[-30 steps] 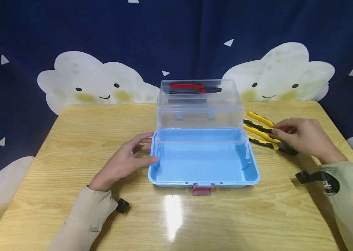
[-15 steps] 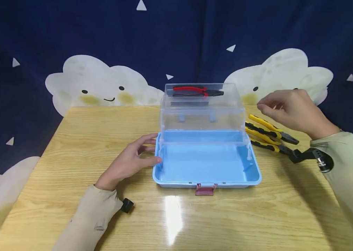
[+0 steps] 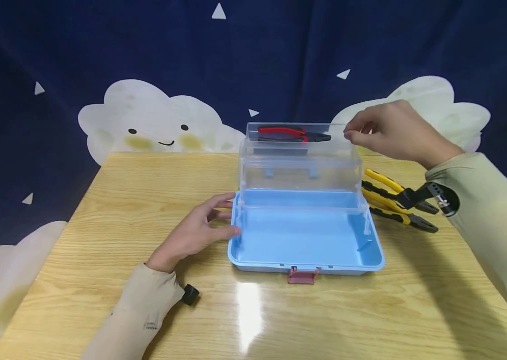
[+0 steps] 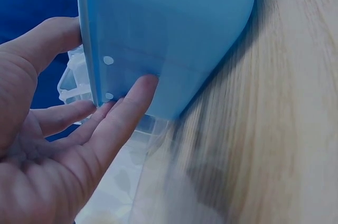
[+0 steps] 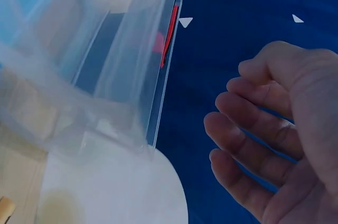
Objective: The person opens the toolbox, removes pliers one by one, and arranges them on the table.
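An opened light-blue toolbox [image 3: 298, 240] sits mid-table, its clear plastic tiers [image 3: 300, 175] raised over the back. On the top tier lies a pair of pliers [image 3: 282, 131] with red-and-black handles. My left hand [image 3: 195, 230] grips the box's left side, thumb over the rim and fingers against the outer wall, as the left wrist view shows. My right hand [image 3: 395, 130] hovers by the top tier's right end; the right wrist view shows its fingers [image 5: 253, 150] loosely curled with nothing in them. Yellow-and-black pliers [image 3: 386, 202] lie on the table below it, partly behind the wrist strap.
A pink latch [image 3: 303, 276] hangs from the toolbox's front. The wooden table [image 3: 145, 185] extends on both sides and in front of the box. Behind stands a dark blue curtain [image 3: 168, 45] printed with clouds.
My right hand has left the yellow-and-black pliers, rising and moving left to the top tier's right end. My left hand stays at the box; the view has shifted slightly.
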The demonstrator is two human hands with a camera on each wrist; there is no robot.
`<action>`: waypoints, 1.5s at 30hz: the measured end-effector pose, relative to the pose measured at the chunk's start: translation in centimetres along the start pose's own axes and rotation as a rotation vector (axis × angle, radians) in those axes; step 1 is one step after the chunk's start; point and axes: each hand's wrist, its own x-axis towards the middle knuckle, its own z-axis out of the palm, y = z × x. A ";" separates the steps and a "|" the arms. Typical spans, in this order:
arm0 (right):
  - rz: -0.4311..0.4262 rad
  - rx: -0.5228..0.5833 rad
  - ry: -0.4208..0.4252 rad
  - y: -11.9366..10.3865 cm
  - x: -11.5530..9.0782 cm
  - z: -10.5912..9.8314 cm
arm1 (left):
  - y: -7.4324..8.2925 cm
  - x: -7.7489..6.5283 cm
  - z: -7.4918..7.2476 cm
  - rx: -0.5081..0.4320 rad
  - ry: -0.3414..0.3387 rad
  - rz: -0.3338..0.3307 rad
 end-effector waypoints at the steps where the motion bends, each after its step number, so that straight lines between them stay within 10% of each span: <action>1: 0.001 0.010 -0.013 -0.2 0.6 0.0 | -0.1 0.0 0.0 -0.001 0.000 0.001; 22: 0.140 0.048 -0.369 -2.6 9.8 2.5 | 0.0 -0.1 0.5 -0.025 -0.004 -0.005; 45: 0.257 0.102 -0.510 -2.1 10.5 2.8 | 0.4 -0.4 0.6 -0.033 -0.014 0.003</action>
